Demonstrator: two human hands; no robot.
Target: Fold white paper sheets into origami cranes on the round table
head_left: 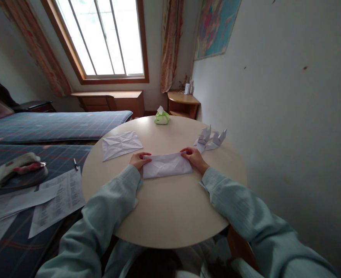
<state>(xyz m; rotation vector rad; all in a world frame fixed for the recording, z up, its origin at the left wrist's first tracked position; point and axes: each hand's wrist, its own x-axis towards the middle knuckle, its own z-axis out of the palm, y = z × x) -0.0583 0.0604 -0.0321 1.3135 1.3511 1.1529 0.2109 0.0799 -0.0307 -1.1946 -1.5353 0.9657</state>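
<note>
A sheet of white paper point(167, 166), folded over into a long rectangle with creases across it, is in front of me above the round table point(170, 216). My left hand point(140, 160) pinches its upper left corner between thumb and fingers. At the upper right corner my right hand point(194, 157) grips it the same way. To the left lies a second sheet of paper point(122, 144), spread out and covered in crease lines. Folded paper figures point(209, 139) with upright points stand just beyond my right hand.
A green tissue pack point(161, 117) sits at the table's far edge. Left of the table, printed sheets point(59, 197), a pen point(75, 164) and a pale bag point(17, 170) lie on a plaid-covered bed point(57, 125). A white wall point(289, 127) rises on the right.
</note>
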